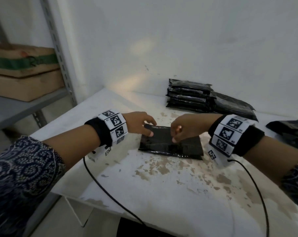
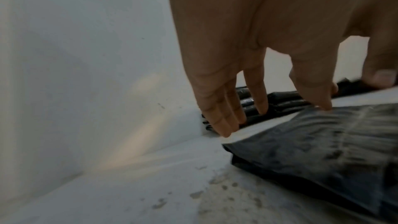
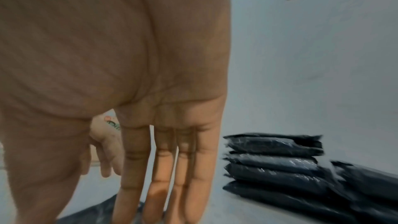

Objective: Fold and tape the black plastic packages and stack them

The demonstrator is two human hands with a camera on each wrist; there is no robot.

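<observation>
A flat black plastic package (image 1: 170, 144) lies on the white table (image 1: 161, 194) between my hands. My left hand (image 1: 150, 129) rests its straight fingers on the package's far left corner; in the left wrist view the index fingertip (image 2: 323, 105) touches the package (image 2: 323, 151). My right hand (image 1: 175, 134) presses down on the package's top near its middle, and its fingers (image 3: 157, 185) point straight down in the right wrist view. A stack of folded black packages (image 1: 189, 95) stands at the back by the wall, also seen as the stack (image 3: 273, 159).
A loose black package (image 1: 233, 105) leans against the stack's right side. More black plastic (image 1: 288, 130) lies at the far right. A metal shelf (image 1: 25, 106) with cardboard boxes (image 1: 25, 74) stands on the left. Cables (image 1: 102, 185) hang from both wrists.
</observation>
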